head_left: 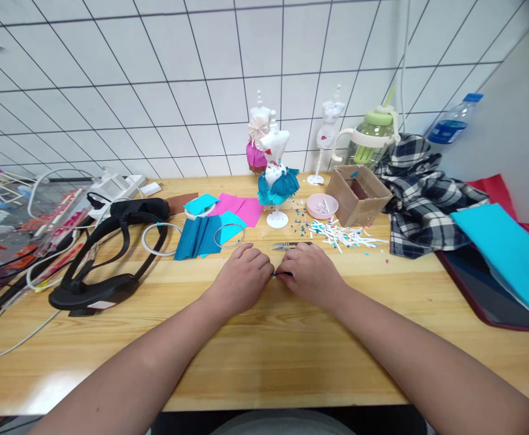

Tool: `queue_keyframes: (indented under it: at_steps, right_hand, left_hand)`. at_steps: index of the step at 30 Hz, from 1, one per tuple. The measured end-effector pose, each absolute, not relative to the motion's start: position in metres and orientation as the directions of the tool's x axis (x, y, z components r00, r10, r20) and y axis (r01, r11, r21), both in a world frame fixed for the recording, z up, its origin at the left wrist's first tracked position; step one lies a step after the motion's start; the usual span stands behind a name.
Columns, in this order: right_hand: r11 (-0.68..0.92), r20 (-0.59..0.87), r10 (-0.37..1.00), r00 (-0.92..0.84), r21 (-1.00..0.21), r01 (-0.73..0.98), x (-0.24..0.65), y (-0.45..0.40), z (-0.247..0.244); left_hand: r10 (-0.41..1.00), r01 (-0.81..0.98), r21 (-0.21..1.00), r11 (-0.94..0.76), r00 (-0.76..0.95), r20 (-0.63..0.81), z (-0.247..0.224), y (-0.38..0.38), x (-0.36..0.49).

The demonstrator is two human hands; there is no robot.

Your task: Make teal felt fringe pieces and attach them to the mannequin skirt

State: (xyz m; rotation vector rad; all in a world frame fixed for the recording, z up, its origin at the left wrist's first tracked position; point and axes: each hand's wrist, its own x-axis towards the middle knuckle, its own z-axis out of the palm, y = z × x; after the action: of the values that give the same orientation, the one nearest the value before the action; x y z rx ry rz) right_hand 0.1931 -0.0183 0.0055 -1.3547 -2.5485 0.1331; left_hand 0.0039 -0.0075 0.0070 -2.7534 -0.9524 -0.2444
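Note:
My left hand point(246, 273) and my right hand point(308, 272) meet over the wooden table, fingertips pinched close together. Between them shows a small dark bit with a touch of blue, mostly covered by the fingers; its kind is unclear. Just beyond my right hand lie thread snips point(285, 246), partly covered by it. Farther back stands a white mini dress form point(275, 145) wearing a ruffled teal skirt point(279, 186). Teal fabric point(196, 237) and a thin hoop point(229, 246) lie beyond my left hand.
Pink fabric point(248, 211), a black head strap device point(110, 296) and cables are at left. White paper strips point(343, 235), a pink dish point(322, 215), a cardboard box point(357, 208), a checked cloth point(421, 205) and a blue sheet point(502, 254) lie right. Another dress form point(326, 133) stands behind.

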Motion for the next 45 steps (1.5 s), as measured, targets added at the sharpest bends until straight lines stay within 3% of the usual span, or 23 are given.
queue_keyframes:
  at_steps: [3,5,7,10,13,16,19,24,28,31,35,39,45]
  right_hand:
    - [0.542,0.242,0.836,-0.492,-0.229,0.809,0.194,-0.018,0.005]
    - [0.509,0.328,0.85,-0.411,-0.315,0.801,0.196,-0.017,0.006]
    - [0.466,0.416,0.867,-0.275,-0.483,0.741,0.197,-0.015,0.007]
    - [0.402,0.424,0.901,-0.089,-0.739,0.542,0.197,-0.013,0.01]
    - [0.347,0.375,0.927,-0.015,-0.842,0.413,0.192,-0.013,0.01]
    - [0.346,0.376,0.926,0.009,-0.861,0.372,0.187,-0.015,0.009]
    - [0.369,0.399,0.917,0.013,-0.861,0.349,0.183,-0.017,0.007]
    - [0.4,0.435,0.9,0.021,-0.845,0.355,0.177,-0.019,0.003]
    - [0.425,0.452,0.891,-0.028,-0.813,0.399,0.179,-0.017,0.001]
    - [0.491,0.507,0.854,-0.112,-0.718,0.493,0.185,-0.017,0.006]
    - [0.585,0.62,0.76,-0.196,-0.522,0.62,0.193,-0.021,0.015]
    - [0.609,0.634,0.726,-0.268,-0.411,0.679,0.192,-0.025,0.016]
    - [0.558,0.582,0.769,-0.266,-0.407,0.723,0.191,-0.026,0.013]
  left_hand:
    - [0.631,0.656,-0.031,-0.754,0.736,0.244,0.012,-0.007,0.004]
    - [0.711,0.696,0.18,-0.695,0.629,0.314,0.015,-0.007,0.002]
    - [0.825,0.667,0.486,-0.564,0.436,0.36,0.016,-0.006,0.002]
    - [0.96,0.414,0.87,-0.267,0.197,0.201,0.015,-0.007,0.005]
    - [0.992,0.144,0.99,-0.008,0.122,-0.01,0.01,-0.012,0.013]
    - [0.993,-0.019,0.996,0.086,0.086,-0.084,0.007,-0.016,0.021]
    - [0.997,-0.086,0.994,0.073,0.046,-0.069,0.006,-0.017,0.025]
    - [0.998,-0.011,1.0,0.001,-0.059,-0.001,0.004,-0.017,0.025]
    - [0.983,0.124,0.977,-0.174,-0.033,0.179,0.001,-0.014,0.02]
    - [0.903,0.348,0.84,-0.416,0.051,0.427,0.003,-0.008,0.011]
    - [0.691,0.581,0.46,-0.671,0.267,0.672,0.009,-0.006,0.001]
    - [0.595,0.651,0.25,-0.717,0.385,0.706,0.013,-0.01,0.0]
    - [0.61,0.709,0.155,-0.688,0.448,0.654,0.016,-0.015,0.002]
